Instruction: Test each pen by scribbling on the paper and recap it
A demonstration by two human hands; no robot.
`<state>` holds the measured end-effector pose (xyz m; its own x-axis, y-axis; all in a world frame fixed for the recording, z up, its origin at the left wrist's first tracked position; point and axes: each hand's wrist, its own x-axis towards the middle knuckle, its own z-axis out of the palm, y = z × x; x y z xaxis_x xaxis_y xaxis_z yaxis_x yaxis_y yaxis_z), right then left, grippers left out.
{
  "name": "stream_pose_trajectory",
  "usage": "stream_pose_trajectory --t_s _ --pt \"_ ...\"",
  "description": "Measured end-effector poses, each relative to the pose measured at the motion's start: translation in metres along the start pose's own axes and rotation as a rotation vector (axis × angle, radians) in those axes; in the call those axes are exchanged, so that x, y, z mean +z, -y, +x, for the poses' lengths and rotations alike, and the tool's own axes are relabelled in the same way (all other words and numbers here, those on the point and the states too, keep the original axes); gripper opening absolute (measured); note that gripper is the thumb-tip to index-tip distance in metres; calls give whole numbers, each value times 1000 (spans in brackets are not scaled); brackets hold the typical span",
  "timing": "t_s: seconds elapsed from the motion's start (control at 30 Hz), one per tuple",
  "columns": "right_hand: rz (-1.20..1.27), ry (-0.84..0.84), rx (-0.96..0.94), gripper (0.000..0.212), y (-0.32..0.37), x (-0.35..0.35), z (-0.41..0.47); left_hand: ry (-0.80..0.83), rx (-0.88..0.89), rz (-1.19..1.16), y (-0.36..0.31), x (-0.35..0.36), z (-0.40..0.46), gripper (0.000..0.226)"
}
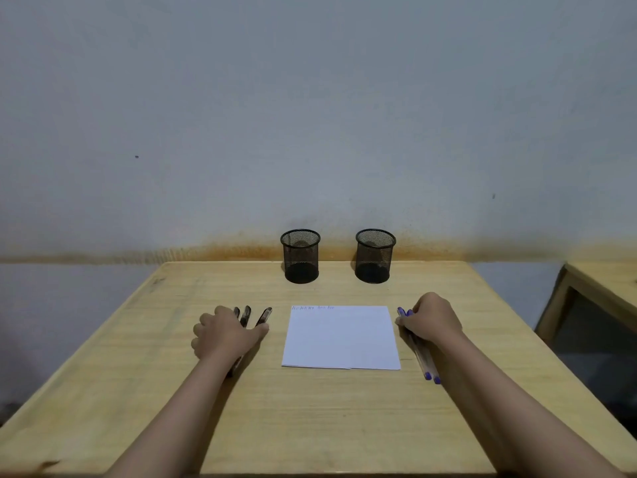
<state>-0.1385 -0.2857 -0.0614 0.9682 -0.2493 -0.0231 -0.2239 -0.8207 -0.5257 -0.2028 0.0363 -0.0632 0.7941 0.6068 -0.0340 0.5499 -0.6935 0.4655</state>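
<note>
A white sheet of paper (pixel 341 338) lies in the middle of the wooden table (pixel 310 415), with a row of faint scribbles along its far edge. Left of it lie three black-capped pens (pixel 263 316); my left hand (pixel 225 334) rests flat on top of them, fingers spread, and hides most of their barrels. To the right of the paper lie capped blue pens (pixel 425 362). My right hand (pixel 431 319) covers their far ends with its fingers curled onto them. Whether it grips one I cannot tell.
Two black mesh pen cups stand at the table's far edge against the wall, one on the left (pixel 300 256) and one on the right (pixel 375 256). Both look empty. A second wooden table (pixel 606 288) stands at the right.
</note>
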Motion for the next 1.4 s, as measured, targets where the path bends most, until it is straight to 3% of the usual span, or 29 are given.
stream_pose_trajectory --t_s 0.2,0.33,0.43,0.57,0.67,0.77,0.93,1.03,1.13,1.3,1.4 --pt "18 126 49 31 7 -7 12 115 171 -27 -6 1 10 33" --pt "-16 207 50 35 9 -10 19 159 235 -101 -9 2 13 21" --pt "38 228 67 24 14 -18 20 177 248 -138 -13 -2 17 17" --pt "431 273 74 22 28 -43 27 241 220 -314 -32 -16 30 5" --pt "690 298 30 19 49 -71 32 342 186 -593 -57 -33 42 7" --pt "939 249 -39 8 76 -93 46 363 207 -841 -92 -52 51 19" --pt "1135 -56 -175 14 111 -102 77 125 374 -1021 -149 -65 85 20" --pt "1110 -267 -272 21 120 -90 98 12 438 -1113 -173 -60 98 20" --pt "1001 -356 -400 32 119 -70 114 -35 478 -1120 -186 -42 111 21" --pt "803 -300 -447 29 107 -36 129 -10 483 -1084 -183 -6 125 22" --pt "678 -288 -425 29 101 -13 138 -20 490 -1039 -178 12 131 34"
